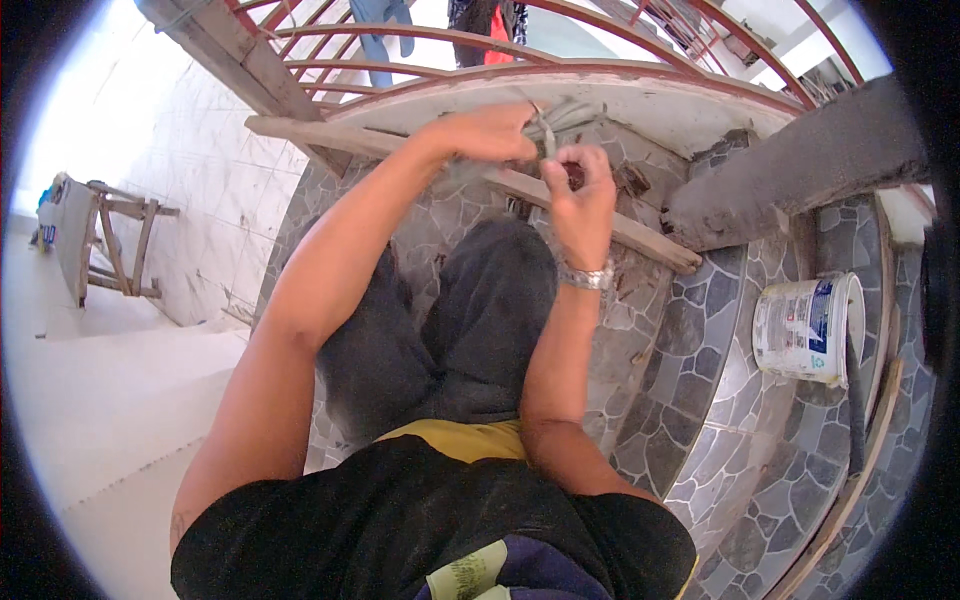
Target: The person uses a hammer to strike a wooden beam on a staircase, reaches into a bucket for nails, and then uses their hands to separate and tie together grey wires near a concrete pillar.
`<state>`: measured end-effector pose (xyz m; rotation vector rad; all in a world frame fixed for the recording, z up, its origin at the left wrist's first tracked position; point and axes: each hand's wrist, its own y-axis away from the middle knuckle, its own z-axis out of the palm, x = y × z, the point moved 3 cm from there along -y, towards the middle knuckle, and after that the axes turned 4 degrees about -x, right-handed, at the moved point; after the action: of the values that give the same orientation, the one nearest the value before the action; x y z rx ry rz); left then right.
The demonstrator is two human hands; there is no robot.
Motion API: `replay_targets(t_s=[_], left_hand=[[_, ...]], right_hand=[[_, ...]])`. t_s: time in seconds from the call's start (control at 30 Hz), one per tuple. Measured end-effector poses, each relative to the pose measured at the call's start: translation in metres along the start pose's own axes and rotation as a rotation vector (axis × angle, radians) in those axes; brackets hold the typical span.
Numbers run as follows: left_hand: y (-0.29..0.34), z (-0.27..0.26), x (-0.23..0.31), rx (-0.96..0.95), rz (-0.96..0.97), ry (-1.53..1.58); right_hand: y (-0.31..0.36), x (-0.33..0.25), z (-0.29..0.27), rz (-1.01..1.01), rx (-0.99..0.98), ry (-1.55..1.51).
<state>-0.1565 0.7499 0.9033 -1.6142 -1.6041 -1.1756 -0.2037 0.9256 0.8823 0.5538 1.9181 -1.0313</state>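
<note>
My left hand (pixel 487 133) is closed and a little blurred, its fingertips at a bundle of thin grey-green strips (pixel 550 128). Close by on the right, my right hand (pixel 585 192) has its thumb and fingers curled round a small dark reddish thing (pixel 574 176), whose kind I cannot make out. One strip runs down toward my right thumb. A metal-banded bracelet or watch (pixel 586 277) circles my right wrist. Both hands are above a narrow wooden plank (pixel 640 240) that crosses in front of my knees.
A red metal railing (pixel 560 70) curves along a low wall ahead, with people's legs beyond. Thick timbers stand at the upper left (pixel 225 60) and right (pixel 800 165). A white bucket (pixel 795 330) sits on the stone-patterned steps at right. At left is a wooden stand (pixel 125 240).
</note>
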Motion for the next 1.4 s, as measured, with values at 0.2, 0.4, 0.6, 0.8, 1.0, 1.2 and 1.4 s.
replay_targets(t_s=[0.2, 0.4, 0.6, 0.8, 1.0, 1.2, 1.4], left_hand=[[-0.007, -0.056, -0.049, 0.418, 0.145, -0.518], [0.014, -0.044, -0.01, 0.117, 0.105, 0.067], [0.014, -0.075, -0.03, 0.668, 0.152, 0.619], [0.038, -0.118, -0.05, 1.087, 0.312, 1.29], [0.09, -0.169, -0.138, 1.238, 0.166, 1.34], [0.072, -0.108, -0.049, 1.247, 0.061, 1.229], [0.028, -0.081, -0.009, 0.774, 0.143, 1.088]], right_hand=[[-0.014, -0.038, -0.06, 0.167, 0.133, -0.852], [-0.027, -0.014, -0.095, 0.151, 0.177, -1.079], [-0.005, -0.011, -0.111, 0.111, 0.2, -1.136], [0.044, 0.025, -0.211, 0.008, 0.648, -1.169], [0.056, -0.042, -0.261, -0.256, 0.901, -0.851], [0.085, -0.061, -0.289, -0.367, 0.832, -0.523], [0.079, 0.0, -0.174, 0.391, -0.342, 0.592]])
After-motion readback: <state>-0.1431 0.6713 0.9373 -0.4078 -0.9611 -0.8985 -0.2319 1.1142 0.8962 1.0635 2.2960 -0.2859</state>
